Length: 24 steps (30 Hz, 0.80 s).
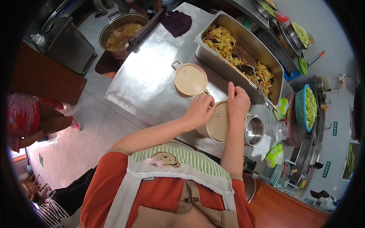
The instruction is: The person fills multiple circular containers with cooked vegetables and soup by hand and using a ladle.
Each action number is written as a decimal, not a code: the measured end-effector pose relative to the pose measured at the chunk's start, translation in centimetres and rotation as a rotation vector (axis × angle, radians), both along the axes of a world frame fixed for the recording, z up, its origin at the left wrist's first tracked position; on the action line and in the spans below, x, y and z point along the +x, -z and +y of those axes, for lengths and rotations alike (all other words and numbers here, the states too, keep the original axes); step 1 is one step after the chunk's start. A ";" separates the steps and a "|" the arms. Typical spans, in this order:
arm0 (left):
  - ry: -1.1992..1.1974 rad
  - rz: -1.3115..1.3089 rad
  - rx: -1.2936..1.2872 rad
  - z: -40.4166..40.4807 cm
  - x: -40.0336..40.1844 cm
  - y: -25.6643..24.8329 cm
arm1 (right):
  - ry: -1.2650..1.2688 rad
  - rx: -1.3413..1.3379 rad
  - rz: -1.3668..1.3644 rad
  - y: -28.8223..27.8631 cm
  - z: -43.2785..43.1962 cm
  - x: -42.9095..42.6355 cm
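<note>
In front of me on the steel table is a cream round container (218, 123) with a flat lid. My left hand (200, 108) has its fingers curled at the near-left part of the lid's rim. Across from it, my right hand (239, 103) is at the other side of the rim, thumb raised and fingers folded; its grip is partly hidden. A second cream lidded container (190, 79) with looped side handles stands just beyond my left hand. To the right of my right forearm is a steel pot (254, 130) without a lid.
A deep steel pan (205, 51) of cooked food with a ladle (258, 79) lies along the far side. A large soup pot (124, 31) stands beyond the table (142, 94). At right are a teal basin (302, 108) of cut vegetables and a tissue pack (274, 155). Other people stand nearby.
</note>
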State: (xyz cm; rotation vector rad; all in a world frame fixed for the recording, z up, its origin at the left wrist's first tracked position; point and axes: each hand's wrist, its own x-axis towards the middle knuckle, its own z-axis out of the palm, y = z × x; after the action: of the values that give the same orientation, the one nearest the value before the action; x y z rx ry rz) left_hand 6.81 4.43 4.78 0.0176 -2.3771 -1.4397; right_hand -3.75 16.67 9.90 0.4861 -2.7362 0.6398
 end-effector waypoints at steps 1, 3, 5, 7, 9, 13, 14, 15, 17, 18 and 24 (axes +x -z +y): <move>0.006 0.000 -0.013 -0.1 0.1 -0.1 | -0.007 0.008 -0.027 0.0 0.1 0.0; 0.015 0.031 -0.098 -0.4 0.1 -0.3 | -0.021 0.023 -0.080 0.0 0.2 0.0; 0.018 0.096 -0.240 -0.9 0.0 -0.3 | -0.039 -0.075 -0.028 0.0 0.5 0.5; 0.008 0.074 -0.212 -1.2 0.0 -0.4 | -0.027 -0.213 0.021 -0.2 0.9 1.2; -0.052 0.022 -0.137 -2.1 -0.2 -0.9 | 0.026 -0.387 0.070 -0.8 2.5 1.9; -0.253 -0.125 0.080 -8.9 -0.7 -1.4 | 0.256 -0.599 -0.033 1.9 10.1 4.2; -0.326 -0.159 0.132 -10.7 -0.7 -0.4 | 0.332 -0.668 -0.104 2.8 11.3 5.3; -0.392 -0.195 0.187 -12.1 -0.9 1.0 | 0.414 -0.735 -0.172 3.8 12.6 6.6; -0.460 -0.186 0.178 -14.0 -0.8 6.0 | 0.453 -0.802 -0.349 8.2 15.4 9.3; -0.498 -0.184 0.173 -14.3 -1.0 8.1 | 0.471 -0.835 -0.441 9.7 16.2 10.2; -0.478 -0.307 0.437 -11.3 -4.2 10.3 | 0.538 -1.169 -0.900 12.3 12.8 13.5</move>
State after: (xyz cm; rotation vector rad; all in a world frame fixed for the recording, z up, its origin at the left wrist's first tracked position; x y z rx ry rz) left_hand 2.65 -6.85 -5.52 0.9071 -2.0123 -1.7544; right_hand 9.75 29.47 -2.40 -0.9571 -2.2607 2.3852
